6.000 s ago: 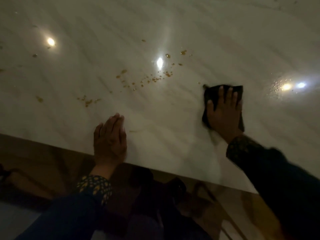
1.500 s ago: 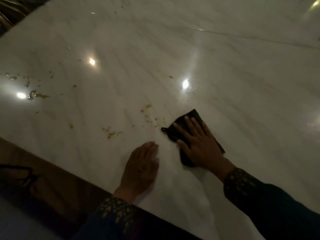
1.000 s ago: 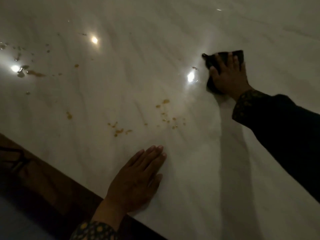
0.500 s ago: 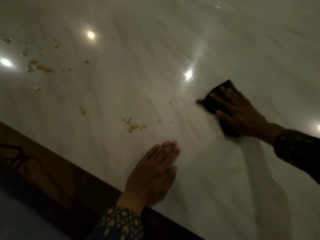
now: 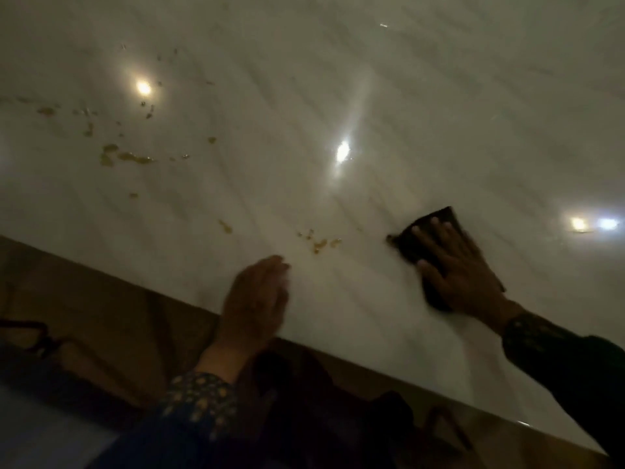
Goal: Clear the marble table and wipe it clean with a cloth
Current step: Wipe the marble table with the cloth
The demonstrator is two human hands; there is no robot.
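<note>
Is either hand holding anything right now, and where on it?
The right hand presses flat on the middle of the dark cloth, fingers spread, not gripping. The left hand rests empty on the marble table.

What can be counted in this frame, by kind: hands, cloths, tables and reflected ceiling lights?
Hands: 2, left hand flat on the marble, right hand pressing the cloth.
Cloths: 1, dark cloth.
Tables: 1, marble table, with yellow-brown spills left of the cloth.
Light reflections: 4.
Total: 8.
</note>
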